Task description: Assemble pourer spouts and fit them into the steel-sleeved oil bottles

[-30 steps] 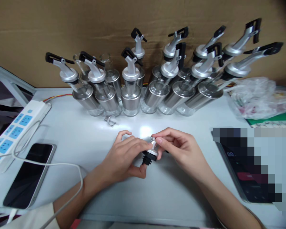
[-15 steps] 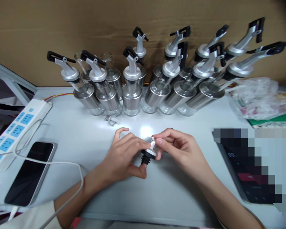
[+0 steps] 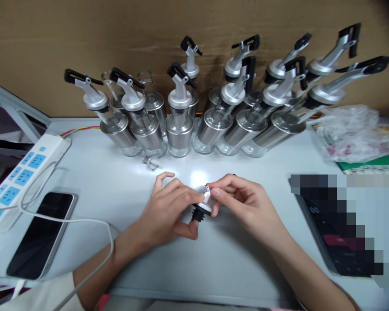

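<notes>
My left hand [image 3: 170,209] grips a bottle pour spout [image 3: 205,205]. Its silver body tilts up to the right, and its ribbed black stopper points down. The left fingers press on the silver part while the thumb supports the stopper's lower end. At the spout's top, the thumb and index finger of my right hand [image 3: 243,196] are pinched together against the small hinge end. Whatever lies between those fingertips is too small or hidden to name. Another right finger touches the spout's collar. A tiny dark tip shows behind the right hand, mostly covered.
Several glass-and-steel bottles [image 3: 179,134], most topped with black-levered spouts, stand along the cardboard wall. A small clear piece [image 3: 152,162] lies before them. On the left are a power strip [image 3: 22,177], a phone [image 3: 42,235] and a cable; on the right, a plastic bag [image 3: 350,131] and a dark-screened device [image 3: 324,233].
The pour spout and my left thumb have shifted very slightly up and left. Both hands keep nearly the same grip, and the bottles have not moved.
</notes>
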Available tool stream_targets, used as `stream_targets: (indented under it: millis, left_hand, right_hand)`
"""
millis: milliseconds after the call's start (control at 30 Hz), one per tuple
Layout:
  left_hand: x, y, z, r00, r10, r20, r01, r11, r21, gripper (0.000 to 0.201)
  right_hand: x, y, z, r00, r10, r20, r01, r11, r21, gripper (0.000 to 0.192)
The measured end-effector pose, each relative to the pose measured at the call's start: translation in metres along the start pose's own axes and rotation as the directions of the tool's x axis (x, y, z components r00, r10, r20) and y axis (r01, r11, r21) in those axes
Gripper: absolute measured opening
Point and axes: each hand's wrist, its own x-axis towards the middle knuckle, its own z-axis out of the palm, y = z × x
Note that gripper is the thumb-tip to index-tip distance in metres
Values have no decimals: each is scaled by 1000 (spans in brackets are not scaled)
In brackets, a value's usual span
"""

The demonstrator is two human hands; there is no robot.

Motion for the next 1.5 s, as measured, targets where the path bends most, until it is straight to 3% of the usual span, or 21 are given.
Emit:
stream_targets:
  millis: [867, 1033, 1200, 1500]
  left_hand:
    - [-2, 0, -1, 998, -5, 58, 7, 999, -33, 25]
    - [2, 2, -4, 998, -23, 57, 23, 1000, -2, 29]
    - [5, 6, -11, 990, -38, 134, 48, 996, -69, 36]
    - [4, 3, -9, 988, -25, 154, 42, 993, -108, 26]
  right_hand:
    - [0, 1, 1, 999, 28, 23, -30, 998, 59, 24]
    - [0, 1, 2, 1000, 20, -5, -20, 997, 70, 25]
    - [0, 2, 3, 996, 1, -86, 4, 999, 55, 23]
    - [0, 1, 2, 998, -12, -58, 16, 998, 62, 24]
